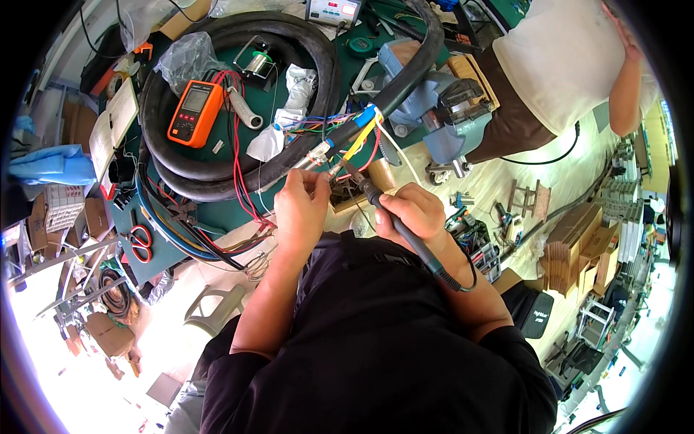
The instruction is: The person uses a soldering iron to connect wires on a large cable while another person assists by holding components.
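My right hand (418, 212) is closed round the dark handle of a soldering iron (406, 226). The iron's tip points up and left, toward the ends of loose coloured wires (359, 143). Close to that tip, my left hand (299, 205) has its thumb and fingers pinched together; what they hold is too small to make out. Just beyond the left fingers lies a silver metal connector (315, 155). The wires come out of a thick black cable (412, 85), which has blue tape (366, 116) near its end. A solder spool (258, 64) sits on a stand farther back.
On the green bench mat lie an orange multimeter (195, 113) with red leads, red-handled scissors (140, 243) and coiled black cable (148, 137). A blue-grey vise (457, 119) stands to the right. Beyond it is another person (560, 61). Cardboard boxes (575, 242) stand on the right floor.
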`<state>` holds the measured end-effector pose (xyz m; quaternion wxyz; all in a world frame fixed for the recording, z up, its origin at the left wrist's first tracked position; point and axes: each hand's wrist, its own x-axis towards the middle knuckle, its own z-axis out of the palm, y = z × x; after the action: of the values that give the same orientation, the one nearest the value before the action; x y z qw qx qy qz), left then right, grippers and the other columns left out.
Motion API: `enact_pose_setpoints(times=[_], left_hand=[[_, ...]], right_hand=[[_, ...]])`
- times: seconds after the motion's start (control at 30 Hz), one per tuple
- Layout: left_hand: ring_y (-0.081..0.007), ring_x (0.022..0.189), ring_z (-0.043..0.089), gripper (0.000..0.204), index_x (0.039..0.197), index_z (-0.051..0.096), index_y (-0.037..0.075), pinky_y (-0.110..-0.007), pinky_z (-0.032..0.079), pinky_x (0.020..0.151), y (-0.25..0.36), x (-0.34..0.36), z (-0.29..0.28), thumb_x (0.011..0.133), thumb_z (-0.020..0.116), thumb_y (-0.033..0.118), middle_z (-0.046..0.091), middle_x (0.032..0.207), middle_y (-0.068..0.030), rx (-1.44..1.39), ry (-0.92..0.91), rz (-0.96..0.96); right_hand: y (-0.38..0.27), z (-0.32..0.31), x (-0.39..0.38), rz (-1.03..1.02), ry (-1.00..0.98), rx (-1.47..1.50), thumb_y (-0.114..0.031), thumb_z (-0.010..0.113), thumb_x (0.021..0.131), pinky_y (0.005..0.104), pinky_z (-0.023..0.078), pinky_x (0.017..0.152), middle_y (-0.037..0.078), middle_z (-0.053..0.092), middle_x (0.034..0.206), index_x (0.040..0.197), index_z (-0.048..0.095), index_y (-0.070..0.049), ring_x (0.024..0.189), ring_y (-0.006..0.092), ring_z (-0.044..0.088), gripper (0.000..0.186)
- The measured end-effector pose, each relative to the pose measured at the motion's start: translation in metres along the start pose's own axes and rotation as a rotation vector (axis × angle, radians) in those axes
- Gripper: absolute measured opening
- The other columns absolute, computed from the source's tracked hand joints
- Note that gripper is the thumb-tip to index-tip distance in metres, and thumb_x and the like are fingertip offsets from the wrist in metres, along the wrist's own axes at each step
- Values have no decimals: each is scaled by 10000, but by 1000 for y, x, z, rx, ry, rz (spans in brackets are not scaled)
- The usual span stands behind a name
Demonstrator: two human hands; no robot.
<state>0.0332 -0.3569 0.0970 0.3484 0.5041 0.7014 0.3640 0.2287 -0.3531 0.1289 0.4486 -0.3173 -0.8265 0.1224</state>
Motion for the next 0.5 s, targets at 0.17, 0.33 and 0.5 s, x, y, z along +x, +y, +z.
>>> enact_pose_setpoints(times=[0.17, 0.33, 0.5], left_hand=[[-117, 551, 608, 188, 831, 558, -50, -255, 483, 511, -2, 2, 1, 872, 616, 124, 651, 670, -103, -14, 2, -2], [-284, 636, 665, 218, 821, 585, -23, -363, 512, 613, 5, 2, -2, 835, 655, 182, 667, 707, -153, -32, -9, -57], [-278, 628, 663, 217, 811, 584, -22, -360, 511, 606, 6, 3, -2, 832, 660, 180, 665, 702, -149, -30, -17, -78]], right_hand=[[-1, -2, -1, -3, -37, 1, 7, 686, 664, 317, 442, 473, 86, 538, 659, 920, 593, 11, 538, 242, 538, 272], [-1, -4, 1, -37, -58, -3, 13, 681, 658, 314, 440, 476, 74, 519, 656, 925, 598, 2, 534, 239, 528, 280], [1, -3, -5, -31, -59, -25, -28, 707, 655, 302, 438, 469, 43, 526, 660, 901, 610, -19, 551, 212, 529, 265]])
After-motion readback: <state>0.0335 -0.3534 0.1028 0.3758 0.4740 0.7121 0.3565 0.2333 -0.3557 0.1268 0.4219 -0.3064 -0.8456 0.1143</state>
